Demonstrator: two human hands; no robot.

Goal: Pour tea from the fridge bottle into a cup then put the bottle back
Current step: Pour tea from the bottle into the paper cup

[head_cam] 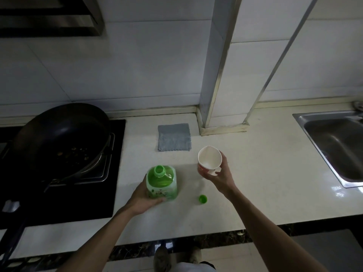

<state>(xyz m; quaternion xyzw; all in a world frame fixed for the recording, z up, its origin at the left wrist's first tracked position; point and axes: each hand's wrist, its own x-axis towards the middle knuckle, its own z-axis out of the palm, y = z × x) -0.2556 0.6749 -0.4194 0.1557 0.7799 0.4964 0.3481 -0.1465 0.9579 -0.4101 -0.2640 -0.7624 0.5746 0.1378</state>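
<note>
**Open tea bottle in the left hand, paper cup in the right**

The left hand (144,196) grips the green tea bottle (161,183) low on its body, fingers curled round the label from the left and below; the bottle stands upright over the white countertop (255,173), its neck uncapped and open towards the camera; whether its base touches the counter cannot be told. The right hand (221,174) holds a paper cup (209,160) just right of the bottle, fingers wrapped round its far side and bottom; the cup is tilted so that its mouth faces up and towards the viewer, its white inside showing, with a red band on the outer wall and a folded paper handle beside the fingers. The green bottle cap (203,199) lies on the counter between the two forearms, apart from both hands. Behind the cup a grey cloth (174,137) lies flat near the tiled wall; at the left a dark wok (59,138) sits on the black hob (110,193); at the far right is a steel sink (334,146).
</note>
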